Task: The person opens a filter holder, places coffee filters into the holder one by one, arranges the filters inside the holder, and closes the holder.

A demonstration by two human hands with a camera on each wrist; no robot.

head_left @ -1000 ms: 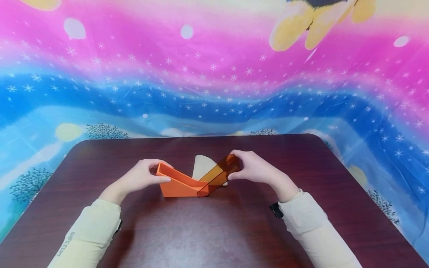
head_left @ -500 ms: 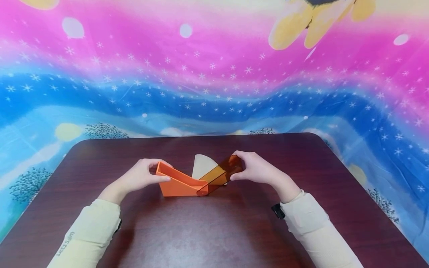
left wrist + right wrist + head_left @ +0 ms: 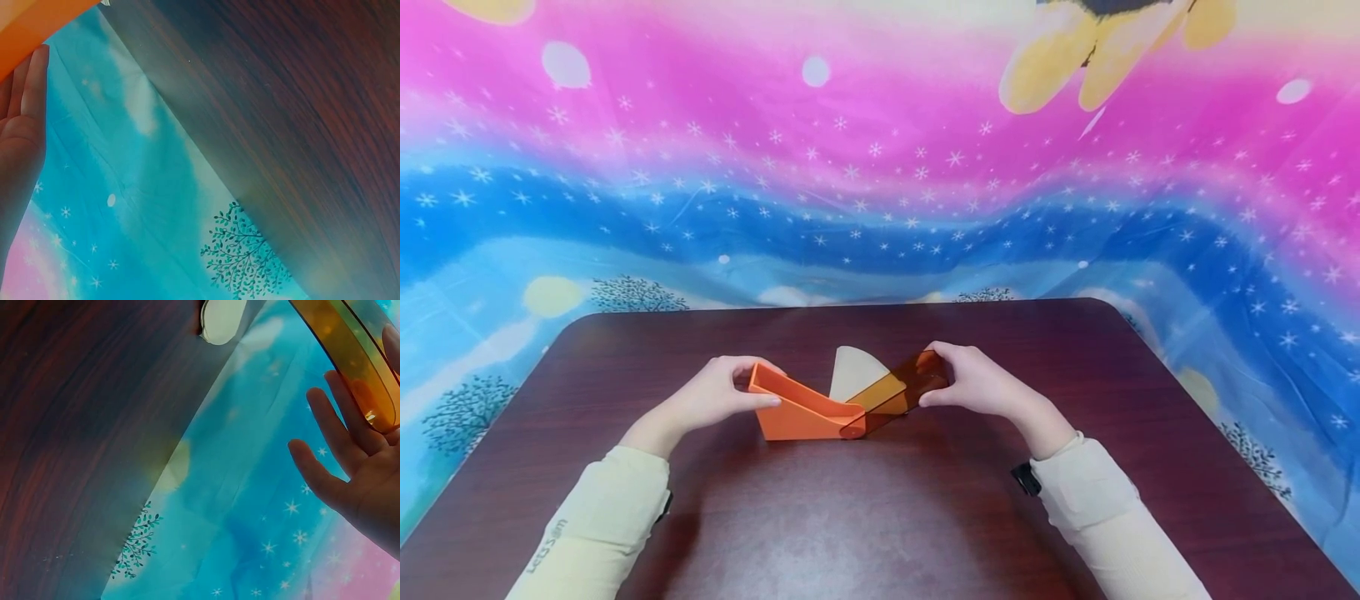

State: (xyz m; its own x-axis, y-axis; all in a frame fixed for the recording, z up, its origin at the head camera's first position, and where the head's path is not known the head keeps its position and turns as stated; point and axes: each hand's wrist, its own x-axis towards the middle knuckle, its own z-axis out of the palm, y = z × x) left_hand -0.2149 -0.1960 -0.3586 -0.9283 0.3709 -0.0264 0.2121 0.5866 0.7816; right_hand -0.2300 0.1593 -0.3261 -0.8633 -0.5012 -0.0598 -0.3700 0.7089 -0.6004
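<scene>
An orange box [image 3: 805, 421] with a sloping open top rests on the table. My left hand [image 3: 718, 390] grips its taller left end, thumb on the front wall and fingers on the far side. A see-through amber lid [image 3: 887, 398], joined to the box's low right end by a round pivot, slants up to the right, swung away from the box. Its raised end is pinched by my right hand [image 3: 970, 379]; in the right wrist view the other fingers spread beside the lid [image 3: 350, 362]. Behind box and lid lies a cream, fan-shaped stack [image 3: 853, 373] resembling paper coffee filters, partly hidden.
The dark wooden table [image 3: 865, 517] reaches back to a hanging cloth [image 3: 880, 167] printed in pink and blue with snowflakes. In the left wrist view the table edge runs diagonally past the cloth.
My right hand has shifted slightly right and down, tilting the lid a little farther from the box. The left hand and box have stayed put.
</scene>
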